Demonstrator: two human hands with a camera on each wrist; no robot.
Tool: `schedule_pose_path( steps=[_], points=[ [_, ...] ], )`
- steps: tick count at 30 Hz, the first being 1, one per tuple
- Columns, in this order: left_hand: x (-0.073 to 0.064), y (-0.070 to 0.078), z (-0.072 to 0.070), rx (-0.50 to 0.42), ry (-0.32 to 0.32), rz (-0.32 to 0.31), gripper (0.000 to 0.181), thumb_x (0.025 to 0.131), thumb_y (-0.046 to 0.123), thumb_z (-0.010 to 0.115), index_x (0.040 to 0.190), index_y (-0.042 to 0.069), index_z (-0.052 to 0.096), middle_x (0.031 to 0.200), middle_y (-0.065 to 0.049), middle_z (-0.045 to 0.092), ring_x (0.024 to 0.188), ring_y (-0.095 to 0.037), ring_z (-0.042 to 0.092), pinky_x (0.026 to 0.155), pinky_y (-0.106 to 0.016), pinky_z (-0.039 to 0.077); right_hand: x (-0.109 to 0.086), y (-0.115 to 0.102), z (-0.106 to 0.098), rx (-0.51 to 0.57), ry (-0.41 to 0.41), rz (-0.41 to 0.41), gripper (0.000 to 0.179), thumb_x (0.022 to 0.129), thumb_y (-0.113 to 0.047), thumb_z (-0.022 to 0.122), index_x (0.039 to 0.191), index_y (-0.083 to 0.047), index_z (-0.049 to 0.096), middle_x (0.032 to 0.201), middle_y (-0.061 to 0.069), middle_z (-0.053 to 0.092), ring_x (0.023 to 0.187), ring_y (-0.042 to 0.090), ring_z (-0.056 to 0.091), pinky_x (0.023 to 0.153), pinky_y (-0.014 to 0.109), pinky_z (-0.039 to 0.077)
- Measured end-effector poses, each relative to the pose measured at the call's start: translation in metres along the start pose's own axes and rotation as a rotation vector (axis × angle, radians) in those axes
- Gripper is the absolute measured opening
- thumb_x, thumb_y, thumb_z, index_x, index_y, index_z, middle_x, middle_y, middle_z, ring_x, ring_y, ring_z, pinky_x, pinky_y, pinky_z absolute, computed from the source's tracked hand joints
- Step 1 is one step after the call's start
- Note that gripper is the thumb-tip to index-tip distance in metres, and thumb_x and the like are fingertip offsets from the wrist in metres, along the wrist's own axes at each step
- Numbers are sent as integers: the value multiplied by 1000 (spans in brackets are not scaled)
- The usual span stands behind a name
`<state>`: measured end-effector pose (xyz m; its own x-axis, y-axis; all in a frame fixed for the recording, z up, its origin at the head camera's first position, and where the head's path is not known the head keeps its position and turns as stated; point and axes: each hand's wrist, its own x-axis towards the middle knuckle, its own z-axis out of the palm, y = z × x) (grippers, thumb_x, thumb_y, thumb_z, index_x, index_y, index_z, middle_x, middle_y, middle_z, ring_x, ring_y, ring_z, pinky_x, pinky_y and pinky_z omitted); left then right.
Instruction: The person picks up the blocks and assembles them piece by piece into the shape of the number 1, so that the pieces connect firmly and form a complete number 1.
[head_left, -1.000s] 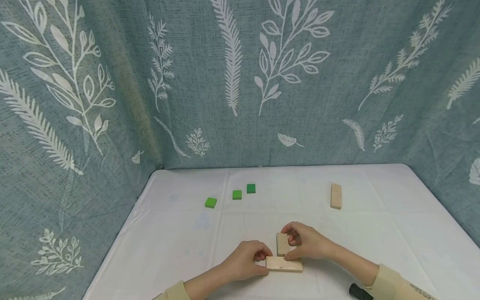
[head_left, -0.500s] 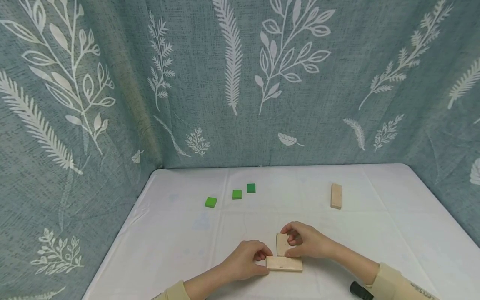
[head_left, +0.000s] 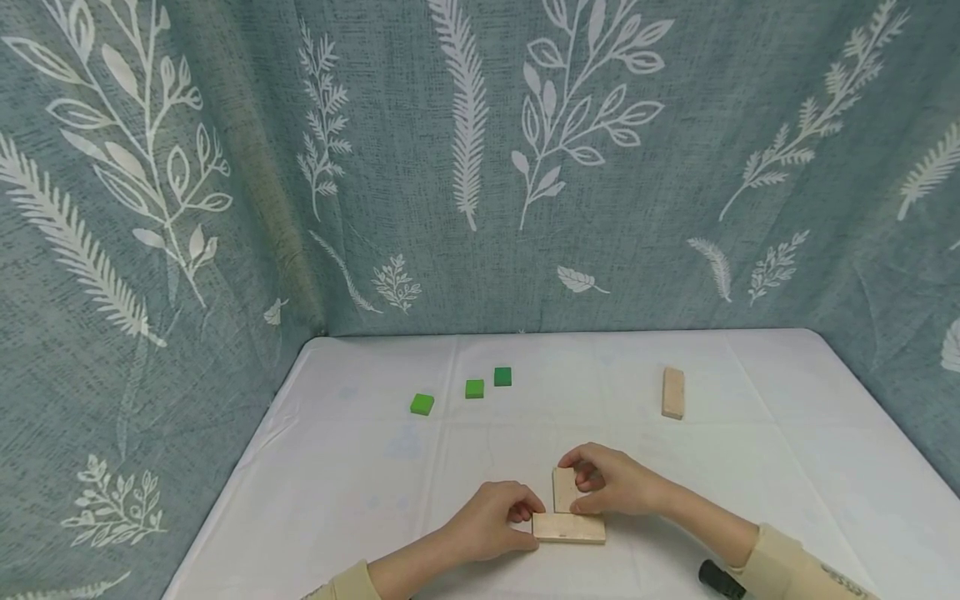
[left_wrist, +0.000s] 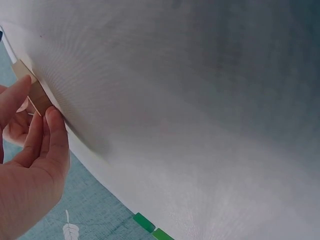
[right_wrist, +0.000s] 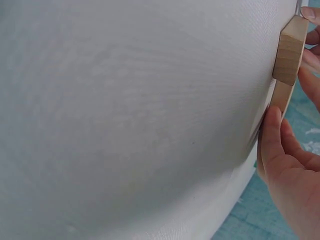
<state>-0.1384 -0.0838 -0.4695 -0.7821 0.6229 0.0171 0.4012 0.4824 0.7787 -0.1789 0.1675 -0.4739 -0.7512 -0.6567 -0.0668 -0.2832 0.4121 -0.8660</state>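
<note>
Two pale wooden blocks meet in a T shape near the front of the table. The crosswise wooden block (head_left: 568, 528) lies nearer the body, and my left hand (head_left: 487, 521) grips its left end between thumb and fingers. Behind it, pointing away, sits a second wooden block (head_left: 564, 490) whose near end is right at the first one's long side. My right hand (head_left: 618, 485) pinches this second block, index finger at its far end and thumb near the joint, covering its right part. In the right wrist view, the crosswise block (right_wrist: 291, 52) shows in front of the second block (right_wrist: 282, 96).
Farther back on the white-covered table (head_left: 337, 467) are two light green squares (head_left: 422, 405) and a dark green square (head_left: 502, 377). A third wooden block (head_left: 672, 393) lies at the back right. Beside the right sleeve is a black object (head_left: 720, 579). A patterned curtain (head_left: 420, 167) surrounds the table.
</note>
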Motion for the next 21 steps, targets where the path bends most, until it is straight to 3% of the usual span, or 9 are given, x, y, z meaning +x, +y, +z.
schedule_pose_path(
  steps=[12, 21],
  points=[
    [0, 1, 0, -10, -9, -4, 27, 74, 4, 84, 96, 6, 68, 87, 9, 62, 80, 0, 56, 75, -17, 50, 0, 0, -1, -1, -5, -5, 49, 83, -15, 78, 124, 1, 55, 109, 6, 56, 96, 14, 56, 84, 24, 52],
    [-1, 1, -1, -16, -9, 1, 28, 73, 4, 84, 96, 6, 68, 86, 8, 62, 80, 0, 55, 75, -18, 50, -1, 1, 1, 7, 26, -10, 52, 83, -15, 78, 126, 1, 54, 119, 10, 57, 97, 15, 57, 84, 25, 52]
  ],
)
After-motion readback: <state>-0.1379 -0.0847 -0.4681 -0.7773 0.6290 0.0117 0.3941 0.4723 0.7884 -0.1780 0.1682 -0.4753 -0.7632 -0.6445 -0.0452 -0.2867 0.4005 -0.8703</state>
